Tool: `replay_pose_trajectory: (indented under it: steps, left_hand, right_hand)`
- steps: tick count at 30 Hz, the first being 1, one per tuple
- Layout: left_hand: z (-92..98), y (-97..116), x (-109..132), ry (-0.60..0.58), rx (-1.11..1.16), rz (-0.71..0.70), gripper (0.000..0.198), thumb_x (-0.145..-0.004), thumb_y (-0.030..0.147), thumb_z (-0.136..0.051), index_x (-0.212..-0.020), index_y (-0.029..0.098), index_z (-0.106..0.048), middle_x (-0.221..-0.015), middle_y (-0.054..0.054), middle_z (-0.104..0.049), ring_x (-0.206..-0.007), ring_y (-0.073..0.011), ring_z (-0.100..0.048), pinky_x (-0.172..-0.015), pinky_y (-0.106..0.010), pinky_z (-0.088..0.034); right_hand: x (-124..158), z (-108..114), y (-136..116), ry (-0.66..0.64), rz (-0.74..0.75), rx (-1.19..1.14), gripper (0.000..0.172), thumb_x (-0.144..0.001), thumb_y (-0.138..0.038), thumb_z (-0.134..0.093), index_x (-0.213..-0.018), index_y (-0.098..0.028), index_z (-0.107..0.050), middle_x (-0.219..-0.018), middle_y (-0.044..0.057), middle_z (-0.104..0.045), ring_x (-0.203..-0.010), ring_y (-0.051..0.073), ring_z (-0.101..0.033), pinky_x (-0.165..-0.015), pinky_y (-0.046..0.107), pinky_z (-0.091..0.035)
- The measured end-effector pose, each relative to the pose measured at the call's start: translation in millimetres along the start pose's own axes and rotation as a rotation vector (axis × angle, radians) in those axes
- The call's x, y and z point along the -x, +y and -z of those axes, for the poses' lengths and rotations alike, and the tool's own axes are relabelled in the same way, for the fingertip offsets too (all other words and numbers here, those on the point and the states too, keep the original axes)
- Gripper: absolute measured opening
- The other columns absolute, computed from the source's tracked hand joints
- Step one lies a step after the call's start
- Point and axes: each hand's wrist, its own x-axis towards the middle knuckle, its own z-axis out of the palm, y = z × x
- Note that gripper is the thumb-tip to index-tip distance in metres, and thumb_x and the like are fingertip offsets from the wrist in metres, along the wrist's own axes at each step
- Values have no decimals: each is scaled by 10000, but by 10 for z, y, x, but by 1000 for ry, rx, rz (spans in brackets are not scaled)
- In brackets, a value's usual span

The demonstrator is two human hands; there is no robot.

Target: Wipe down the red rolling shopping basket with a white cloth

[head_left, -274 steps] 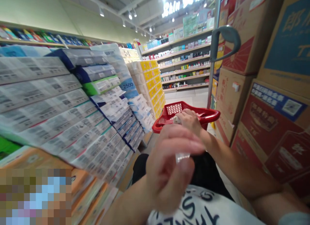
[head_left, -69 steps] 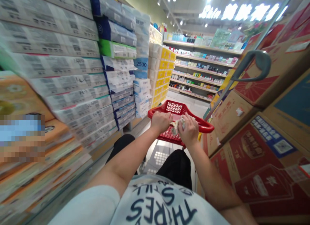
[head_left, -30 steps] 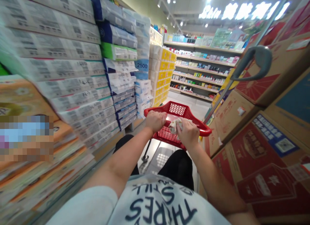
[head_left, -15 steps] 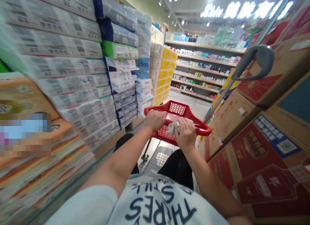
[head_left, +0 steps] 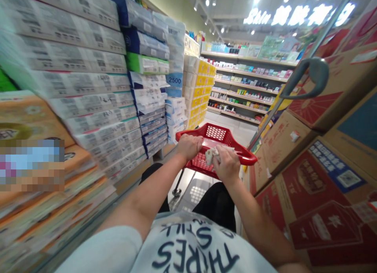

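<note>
A red plastic shopping cart (head_left: 250, 159) with a mesh basket stands just in front of my legs. My left hand (head_left: 189, 146) is wrapped round the left part of its handle. On the right part, my right hand (head_left: 226, 163) is closed over a crumpled whitish, patterned cloth or wrapper (head_left: 209, 157), pressed against the handle; I cannot tell its kind for certain. The handle's middle shows between the two hands. I see no goods through the basket mesh.
Stacked tissue packs (head_left: 97, 84) wall the left side, with orange packs (head_left: 35, 120) nearer. Cardboard cartons (head_left: 321, 186) and a metal pole with a grey hook-like handle (head_left: 322, 77) line the right. Ahead, the aisle floor (head_left: 226, 120) leads to stocked shelves (head_left: 241, 79).
Both hands keep their hold on the cart handle. The right hand and the crumpled thing have shifted very slightly. The surrounding stacks have barely moved in view.
</note>
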Motion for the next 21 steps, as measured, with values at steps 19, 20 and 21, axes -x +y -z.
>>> replay_pose_trajectory:
  steps: [19,20,21]
  left_hand:
    - [-11,-25,16,2,7,-15,352,-992,312,-310,-1073,227,-641,-976,-13,-710,-844,-198,-632,-779,-391,-339]
    - [-6,-25,15,-3,8,-15,351,-992,311,-310,-1073,225,-641,-972,-14,-710,-845,-199,-631,-779,-390,-339]
    - [-1,-23,13,-10,7,-11,348,-990,310,-314,-1070,222,-641,-964,-17,-711,-845,-200,-631,-780,-390,-339]
  right_hand:
    - [-50,57,-22,-93,30,43,401,-881,-241,-526,-1266,-144,-580,-1281,129,-610,-1184,269,-526,-1019,411,-325]
    - [-69,64,-9,-111,1,23,387,-882,-249,-531,-1248,-140,-592,-1223,124,-644,-1124,254,-560,-988,383,-351]
    - [-91,67,7,-118,-35,12,379,-884,-263,-537,-1234,-131,-600,-1176,123,-667,-1071,246,-582,-956,366,-371]
